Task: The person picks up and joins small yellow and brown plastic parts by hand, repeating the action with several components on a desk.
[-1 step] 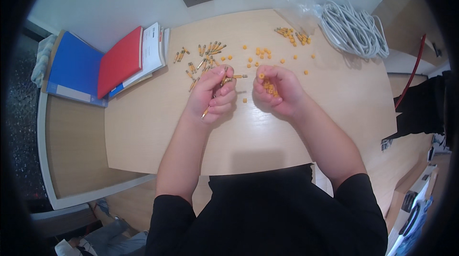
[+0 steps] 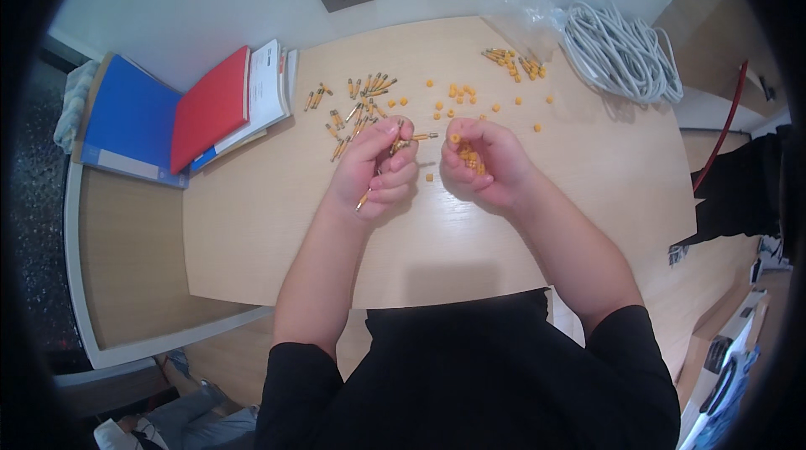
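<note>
My left hand (image 2: 378,166) works to the right of the red folder (image 2: 211,110), curled, with thumb and forefinger pinching at a slim piece among a few yellow-and-metal pins (image 2: 424,137). One pin pokes out sideways, away from the red folder, and another shows below my curled fingers; how many more I am holding inside, I cannot tell.

My right hand (image 2: 497,163) is farther right of the red folder, apart from the left — thumb and forefinger bent close about one yellow cap (image 2: 454,139), the other fingers cupped around a cluster of small caps (image 2: 473,162).

Just right of the red folder, more pins (image 2: 353,112) lie scattered on the table (image 2: 269,223), some of them close behind my left hand. Beyond those, farther from the red folder, loose caps (image 2: 453,90) are strewn behind my hands. Farther right again is a group of yellow pieces (image 2: 497,54), near a clear plastic bag (image 2: 535,12) and a coil of pale cable (image 2: 621,55) — the coil well apart from the red folder. A blue folder (image 2: 134,118) stands immediately left of the red folder.
</note>
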Demonstrator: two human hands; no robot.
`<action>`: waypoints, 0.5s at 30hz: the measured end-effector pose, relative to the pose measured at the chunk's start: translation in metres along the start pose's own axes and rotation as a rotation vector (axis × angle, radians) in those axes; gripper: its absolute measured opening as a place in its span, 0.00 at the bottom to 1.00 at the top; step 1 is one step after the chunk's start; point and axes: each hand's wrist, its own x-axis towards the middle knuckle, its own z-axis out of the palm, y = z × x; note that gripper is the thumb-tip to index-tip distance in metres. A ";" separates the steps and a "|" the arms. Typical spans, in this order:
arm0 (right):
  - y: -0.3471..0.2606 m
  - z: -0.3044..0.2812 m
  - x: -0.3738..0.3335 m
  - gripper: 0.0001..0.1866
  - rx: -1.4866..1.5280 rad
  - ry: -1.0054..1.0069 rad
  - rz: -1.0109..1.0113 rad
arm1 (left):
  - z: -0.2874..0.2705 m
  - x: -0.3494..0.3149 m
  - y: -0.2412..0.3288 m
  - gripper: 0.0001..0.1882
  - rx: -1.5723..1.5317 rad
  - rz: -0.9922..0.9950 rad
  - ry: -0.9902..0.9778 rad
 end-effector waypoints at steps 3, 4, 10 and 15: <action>-0.001 0.002 -0.004 0.11 0.052 -0.028 0.184 | 0.003 0.003 -0.009 0.11 0.005 -0.043 0.007; -0.001 -0.002 -0.002 0.11 -0.015 -0.164 0.211 | 0.004 0.004 -0.012 0.11 0.025 -0.049 0.024; 0.005 0.008 -0.008 0.08 -0.006 0.059 0.019 | 0.013 0.005 -0.014 0.09 0.156 -0.040 0.131; 0.000 -0.003 -0.006 0.04 0.008 -0.003 -0.017 | 0.018 0.007 -0.016 0.09 0.161 0.035 0.194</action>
